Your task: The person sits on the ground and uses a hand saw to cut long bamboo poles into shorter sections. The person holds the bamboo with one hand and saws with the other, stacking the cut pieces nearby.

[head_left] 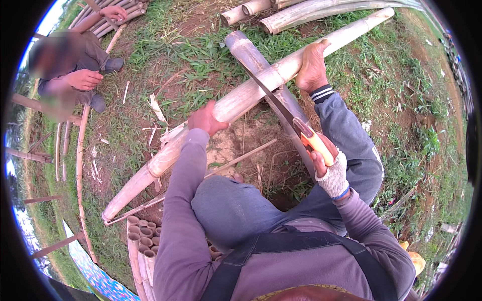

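Observation:
A thick, pale bamboo pole (pixel 238 103) slants from the lower left to the upper right. It lies across a second, greyer bamboo piece (pixel 246 47) on the ground. My left hand (pixel 207 119) is closed over the pole, left of the crossing. In my right hand (pixel 329 163), which wears a fingerless knitted glove, is the orange handle of a handsaw (pixel 287 111). Its long dark blade crosses the pole just left of the crossing; how deep it sits in the bamboo I cannot tell. My bare right foot (pixel 311 70) presses on the pole beyond the blade.
Cut bamboo tubes (pixel 145 233) stand bundled by my left side. More bamboo poles (pixel 321 15) lie at the far side. A person (pixel 75 75) sits at the upper left near a thin pole (pixel 80 165). Slivers and grass cover the ground.

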The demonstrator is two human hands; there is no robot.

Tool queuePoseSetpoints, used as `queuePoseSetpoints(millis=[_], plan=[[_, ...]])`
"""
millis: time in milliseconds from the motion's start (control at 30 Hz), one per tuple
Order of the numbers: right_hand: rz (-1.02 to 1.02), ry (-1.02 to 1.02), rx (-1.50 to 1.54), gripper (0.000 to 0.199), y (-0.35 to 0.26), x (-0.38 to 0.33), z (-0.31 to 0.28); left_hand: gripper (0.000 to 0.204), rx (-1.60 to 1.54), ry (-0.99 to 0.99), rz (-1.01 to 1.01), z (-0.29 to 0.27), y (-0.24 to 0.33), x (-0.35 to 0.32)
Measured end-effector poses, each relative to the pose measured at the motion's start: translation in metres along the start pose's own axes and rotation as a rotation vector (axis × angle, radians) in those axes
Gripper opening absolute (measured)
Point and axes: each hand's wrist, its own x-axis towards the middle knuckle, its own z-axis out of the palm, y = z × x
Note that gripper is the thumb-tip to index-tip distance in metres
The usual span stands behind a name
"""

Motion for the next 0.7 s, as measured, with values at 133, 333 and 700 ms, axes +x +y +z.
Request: queuePoseSetpoints(millis=[133, 333, 700], plan=[[-0.081, -0.023, -0.086, 0.046, -0.017, 0.004, -0.004, 0.096, -0.006, -0.016, 0.017, 0.000, 0.004, 0.004], [-0.043, -0.042, -0.162, 0.050, -0.025, 0.006, -0.007, 0.100, -0.018, 0.004, 0.021, 0.002, -0.004, 0.004], [-0.068, -0.092, -0.217, 0.048, -0.013, 0.060, 0.028, 0.090, -0.043, 0.050, 0.035, 0.007, 0.004, 0.000]])
